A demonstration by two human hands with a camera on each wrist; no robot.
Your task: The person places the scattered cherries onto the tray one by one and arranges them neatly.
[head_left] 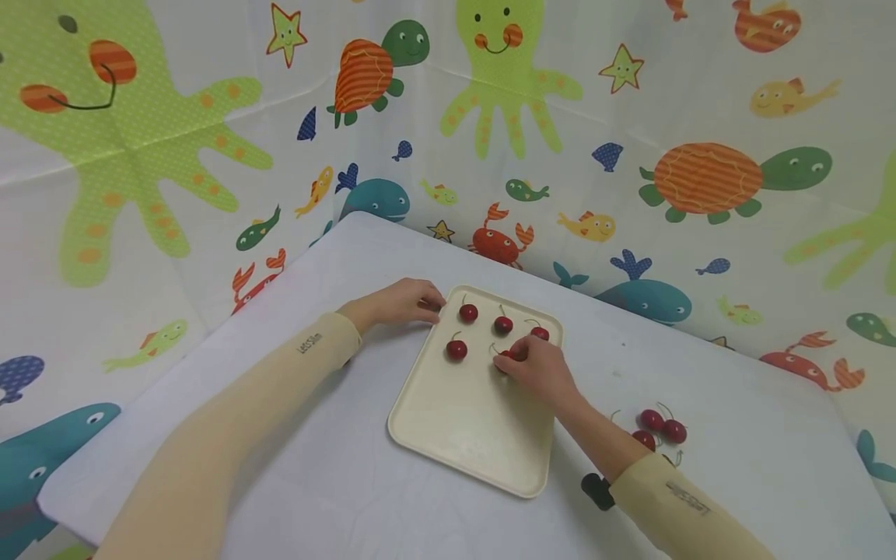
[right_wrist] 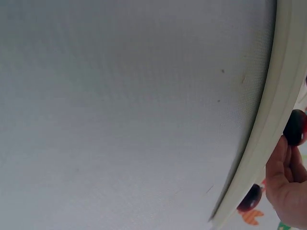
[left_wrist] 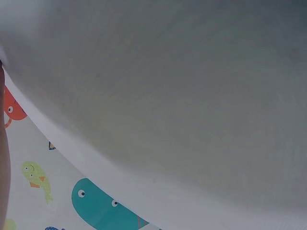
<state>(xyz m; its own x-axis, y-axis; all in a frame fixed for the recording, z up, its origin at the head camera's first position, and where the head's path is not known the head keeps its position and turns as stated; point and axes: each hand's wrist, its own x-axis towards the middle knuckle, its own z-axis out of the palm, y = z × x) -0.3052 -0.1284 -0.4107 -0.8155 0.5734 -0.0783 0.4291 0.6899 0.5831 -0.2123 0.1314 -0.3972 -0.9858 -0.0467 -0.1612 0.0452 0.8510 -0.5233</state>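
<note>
On the white table lies a cream rectangular tray (head_left: pixel 462 435). My right hand (head_left: pixel 542 369) pinches a red cherry (head_left: pixel 502 361) low over the tray; its stem shows above the fingertips. In the right wrist view this cherry (right_wrist: pixel 294 127) is at the right edge, beside the tray's rim (right_wrist: pixel 261 129). Around it on the tray sit a cherry (head_left: pixel 456 350) to the left and a back row of cherries (head_left: pixel 468 313), (head_left: pixel 503 324), (head_left: pixel 540 333). My left hand (head_left: pixel 402 302) rests its fingertips against the tray's back left rim. The left wrist view shows mostly tabletop.
Several loose cherries (head_left: pixel 652 421) with stems lie on the table right of the tray, partly behind my right forearm. A curtain (head_left: pixel 560 194) printed with sea animals hangs beyond the table's far edges. A dark wrist-worn device (head_left: pixel 597 491) shows under the right sleeve.
</note>
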